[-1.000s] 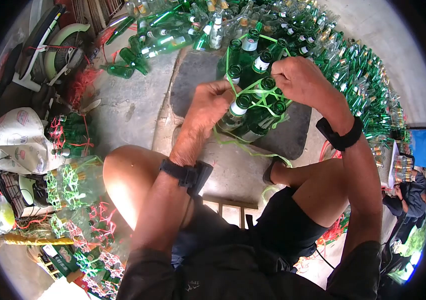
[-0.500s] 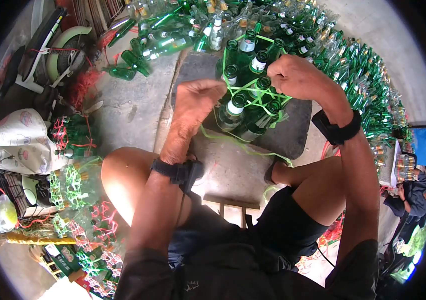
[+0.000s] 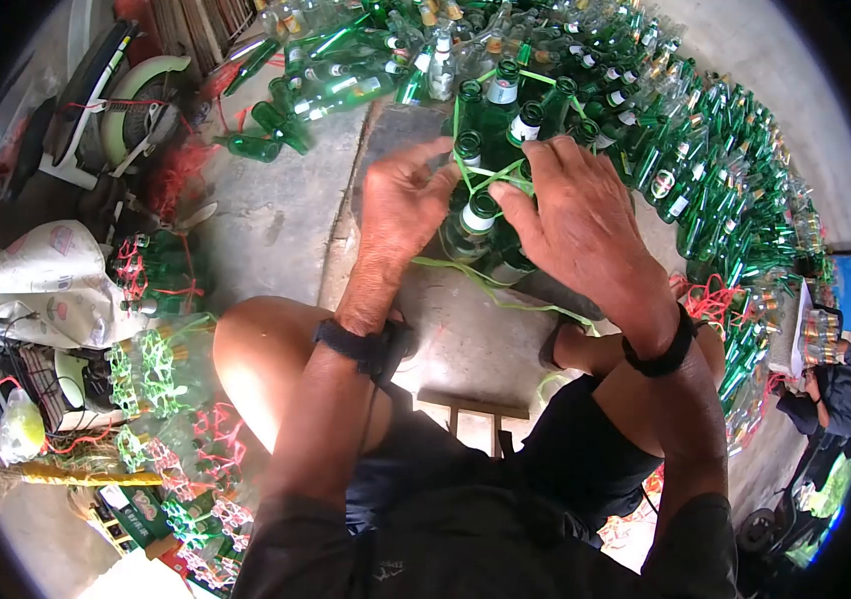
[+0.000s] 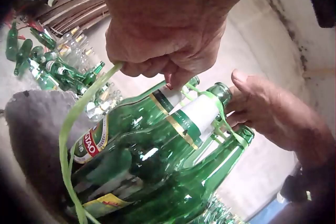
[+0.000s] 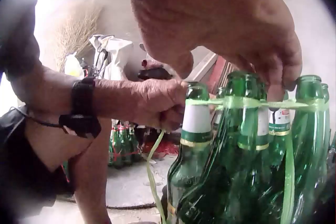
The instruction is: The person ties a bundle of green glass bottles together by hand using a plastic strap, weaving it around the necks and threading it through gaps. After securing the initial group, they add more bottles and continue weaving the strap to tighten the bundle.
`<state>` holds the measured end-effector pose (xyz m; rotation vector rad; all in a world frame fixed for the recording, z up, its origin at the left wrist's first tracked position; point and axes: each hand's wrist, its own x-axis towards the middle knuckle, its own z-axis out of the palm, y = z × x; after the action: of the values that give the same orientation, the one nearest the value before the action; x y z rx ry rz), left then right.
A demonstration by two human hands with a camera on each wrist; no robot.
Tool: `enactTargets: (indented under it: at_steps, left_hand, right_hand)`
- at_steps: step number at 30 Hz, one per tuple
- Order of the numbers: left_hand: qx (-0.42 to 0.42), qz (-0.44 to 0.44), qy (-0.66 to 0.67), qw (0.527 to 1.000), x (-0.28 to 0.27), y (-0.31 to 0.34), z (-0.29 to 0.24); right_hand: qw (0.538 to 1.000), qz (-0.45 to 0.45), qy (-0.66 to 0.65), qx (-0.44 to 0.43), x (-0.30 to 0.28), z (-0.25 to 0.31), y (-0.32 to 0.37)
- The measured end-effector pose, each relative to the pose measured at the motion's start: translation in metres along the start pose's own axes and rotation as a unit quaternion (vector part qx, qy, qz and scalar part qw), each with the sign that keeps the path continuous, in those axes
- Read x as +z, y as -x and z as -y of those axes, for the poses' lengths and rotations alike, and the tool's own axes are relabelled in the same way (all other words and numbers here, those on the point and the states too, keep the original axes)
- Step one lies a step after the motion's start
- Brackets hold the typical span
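Green glass bottles (image 3: 502,92) stand upright in a tight bundle before me, some with white neck labels. A light green plastic strap (image 5: 290,182) loops around and between their necks. At the bundle's left side, my left hand (image 3: 398,210) pinches the strap, whose loose tail (image 4: 65,145) hangs from the curled fingers. My right hand (image 3: 585,225) reaches over the bottle tops from the right, its thumb apart and its fingers extended. In the right wrist view, those fingertips (image 5: 275,90) dip between the necks. The right hand hides several bottles in the head view.
Beneath the bundle lies a dark slab (image 3: 383,135). Loose bottles (image 3: 685,170) heap up behind and to the right. Strapped bottle bundles (image 3: 151,374) and a white sack (image 3: 46,285) line the left side. Another person (image 3: 835,389) is at the far right.
My right hand has moved from the bundle's right edge in over the necks, its fingers opening out. My left hand has shifted slightly right, toward the bottles.
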<state>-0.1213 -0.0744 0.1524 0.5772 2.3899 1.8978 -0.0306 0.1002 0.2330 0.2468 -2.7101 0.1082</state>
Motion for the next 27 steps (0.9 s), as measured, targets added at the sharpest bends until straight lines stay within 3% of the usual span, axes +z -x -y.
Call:
enactTargets:
  at_steps: [6, 11, 20, 27]
  left_hand:
    - [-0.029, 0.009, 0.007, 0.999, -0.001, 0.000, -0.002]
    - [-0.020, 0.010, 0.013, 1.000, -0.001, -0.001, -0.003]
    - [-0.013, 0.005, -0.015, 1.000, -0.003, -0.002, -0.003]
    - [-0.033, 0.007, 0.007, 0.999, -0.002, -0.003, -0.001]
  right_hand:
    - [1.000, -0.003, 0.015, 0.008, 0.010, 0.016, 0.005]
    - [0.997, 0.052, 0.005, 0.057, 0.013, 0.021, 0.001]
    - [0.997, 0.003, -0.020, 0.079, 0.028, 0.021, 0.002]
    - [0.992, 0.033, -0.055, 0.113, 0.023, 0.025, 0.004]
